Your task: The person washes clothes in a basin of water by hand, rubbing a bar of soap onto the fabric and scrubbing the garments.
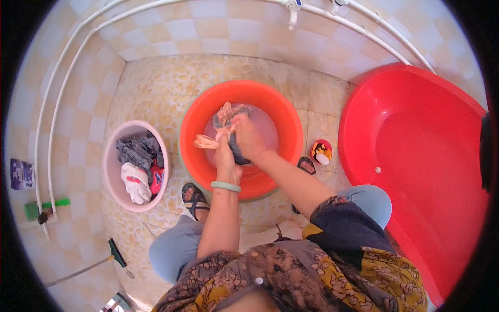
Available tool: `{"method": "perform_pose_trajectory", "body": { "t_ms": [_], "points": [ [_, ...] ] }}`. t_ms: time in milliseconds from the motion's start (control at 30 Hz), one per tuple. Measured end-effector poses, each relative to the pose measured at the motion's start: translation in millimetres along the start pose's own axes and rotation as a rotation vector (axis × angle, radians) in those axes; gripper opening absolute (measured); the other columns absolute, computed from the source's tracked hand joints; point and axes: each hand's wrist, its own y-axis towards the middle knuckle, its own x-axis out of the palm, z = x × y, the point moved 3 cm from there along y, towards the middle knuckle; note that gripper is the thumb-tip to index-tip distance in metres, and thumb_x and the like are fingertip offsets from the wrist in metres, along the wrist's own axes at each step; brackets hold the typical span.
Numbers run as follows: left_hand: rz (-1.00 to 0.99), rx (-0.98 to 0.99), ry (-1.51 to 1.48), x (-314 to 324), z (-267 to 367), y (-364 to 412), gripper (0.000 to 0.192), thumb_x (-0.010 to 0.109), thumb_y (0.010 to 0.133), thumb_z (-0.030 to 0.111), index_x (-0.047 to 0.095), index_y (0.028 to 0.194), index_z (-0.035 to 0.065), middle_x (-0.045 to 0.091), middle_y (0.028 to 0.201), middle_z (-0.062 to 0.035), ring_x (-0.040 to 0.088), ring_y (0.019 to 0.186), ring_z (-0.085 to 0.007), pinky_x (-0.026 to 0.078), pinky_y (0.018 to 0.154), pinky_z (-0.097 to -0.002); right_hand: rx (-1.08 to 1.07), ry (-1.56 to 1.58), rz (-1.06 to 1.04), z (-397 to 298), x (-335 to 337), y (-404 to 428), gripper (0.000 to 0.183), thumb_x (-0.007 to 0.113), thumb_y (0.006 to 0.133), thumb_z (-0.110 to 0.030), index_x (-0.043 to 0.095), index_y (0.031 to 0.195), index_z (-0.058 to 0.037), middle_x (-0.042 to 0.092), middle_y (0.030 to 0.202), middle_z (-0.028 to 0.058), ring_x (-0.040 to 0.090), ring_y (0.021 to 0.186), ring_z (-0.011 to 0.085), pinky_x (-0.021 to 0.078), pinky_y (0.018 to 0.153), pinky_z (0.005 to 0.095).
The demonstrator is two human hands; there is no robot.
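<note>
Both hands are over an orange plastic basin (199,101) that holds some cloudy water (269,124). A wet garment (226,113), partly dark grey and partly peach, is bunched between them. My left hand (226,160), below a pale green bangle (225,186), grips the cloth from the near side. My right hand (249,136) presses on the same cloth and is blurred; its fingers are partly hidden. A peach end of the fabric sticks out to the left, and a dark part hangs between my wrists.
Left of the basin stands a pale pink tub (110,167) with grey, white and red clothes. A small red dish (321,152) holding a white bar sits to the right, near a large red bathtub (421,156). A tap (292,15) juts from the tiled wall.
</note>
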Motion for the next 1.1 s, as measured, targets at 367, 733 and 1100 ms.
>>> {"method": "perform_pose_trajectory", "body": {
  "t_ms": [367,733,1100],
  "points": [
    [-0.298,0.265,0.623,47,39,-19,0.026,0.058,0.083,0.006,0.056,0.108,0.0011,0.059,0.104,-0.0046,0.058,0.091,-0.0127,0.048,0.079,-0.0274,0.784,1.244,-0.44,55,-31,-32,0.061,0.037,0.092,-0.056,0.049,0.125,-0.006,0.059,0.116,0.0091,0.056,0.109,0.0222,0.0472,0.091,0.0337],
    [-0.728,-0.289,0.428,30,19,-14,0.043,0.062,0.077,0.005,0.048,0.118,0.0025,0.057,0.109,-0.004,0.056,0.1,-0.0141,0.045,0.089,-0.0282,0.205,1.217,-0.553,-3,-31,29,0.052,0.052,0.09,-0.045,0.044,0.126,-0.0093,0.062,0.101,0.0137,0.063,0.079,0.0209,0.0529,0.061,0.0302],
    [0.076,0.485,0.659,17,40,-14,0.045,0.049,0.093,0.035,0.047,0.122,0.0011,0.051,0.12,-0.0089,0.049,0.109,-0.0183,0.038,0.094,-0.0322,0.306,1.516,-0.068,-92,-94,59,0.022,0.053,0.092,-0.035,0.05,0.103,-0.0171,0.042,0.065,-0.0042,0.035,0.046,0.0048,0.0319,0.038,0.0208]
  ]
}}
